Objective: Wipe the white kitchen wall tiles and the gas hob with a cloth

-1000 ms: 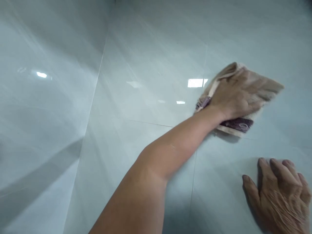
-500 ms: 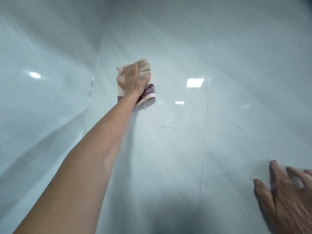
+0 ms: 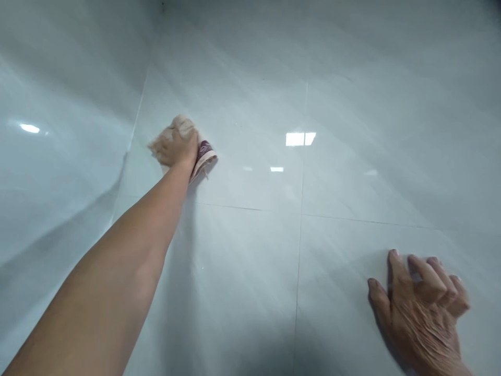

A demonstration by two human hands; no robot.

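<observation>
Your left hand (image 3: pixel 178 149) lies over a cloth (image 3: pixel 182 124), on the far left part of a glossy, pale tiled surface (image 3: pixel 242 256). Fingers bear down on the cloth; blur there, so you cannot tell whether they grip it or only press. Cloth: beige, bunched, right edge lifted into a fold with a purple band (image 3: pixel 204 150) and a pale hem, a loose thread below. It sits just right of the seam (image 3: pixel 138 112) where a second pale surface (image 3: pixel 50 183) meets the tiles.

Your left forearm (image 3: pixel 136 245) reaches in from the near left, bare. A soft shadow (image 3: pixel 180 297) runs down the tiles beside it.

Your right hand (image 3: pixel 422 313) is at the near right, well apart from the cloth, holding nothing. It is open: thumb out to the left, fingers apart and slightly bent, tips on the tiles.

Between your hands, two thin joints cross. Beyond the crossing, a bright light reflection (image 3: pixel 295 139); a smaller one (image 3: pixel 276 169) nearer, to its left. Another glare spot (image 3: pixel 30 128) shows on the second surface, far left.
</observation>
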